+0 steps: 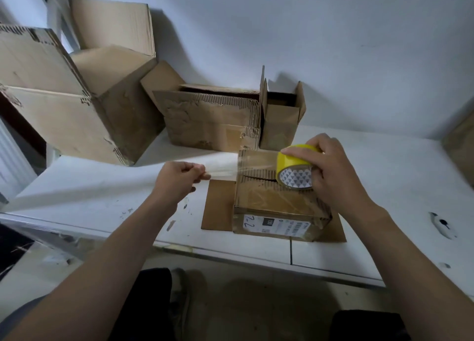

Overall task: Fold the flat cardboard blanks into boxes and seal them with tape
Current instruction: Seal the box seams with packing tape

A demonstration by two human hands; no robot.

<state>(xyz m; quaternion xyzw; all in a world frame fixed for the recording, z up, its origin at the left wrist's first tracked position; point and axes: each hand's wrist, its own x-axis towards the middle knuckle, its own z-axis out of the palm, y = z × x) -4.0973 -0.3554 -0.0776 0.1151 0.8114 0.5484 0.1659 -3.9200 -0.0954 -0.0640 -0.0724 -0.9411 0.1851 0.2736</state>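
Bare and closest to the lens, the left forearm (pixel 110 258) and the right forearm (pixel 410 250) are stretching out over the front edge of the white tabletop (pixel 102 199).

The fingers (pixel 197 170) of the left hand (pixel 179 177) are curling together and pinching the free end of a strip of clear tape (pixel 223 167), holding it out to the left of the box. The right hand (pixel 333 171) is gripping the tape roll (pixel 295 166), a yellow one with a patterned core. Its fingers are clamping over the top of the rim, with the palm behind. The strip is running taut between the two hands, passing just above the top of the box.

The box (pixel 277 204) is sitting closed directly below the roll, its top flaps meeting along a ragged seam. A white label (pixel 272 224) is showing on the side facing the camera. The roll is hovering at or just over the right part of that seam; whether it is touching is unclear. The box is resting on a flat cardboard sheet (pixel 218 207) lying on the tabletop.

Farther back, three open boxes are standing against the wall (pixel 333 45): a large box (pixel 64 109) tilting at the left, a medium box (pixel 213 120) in the middle, and a small box (pixel 279 120) just beside it.
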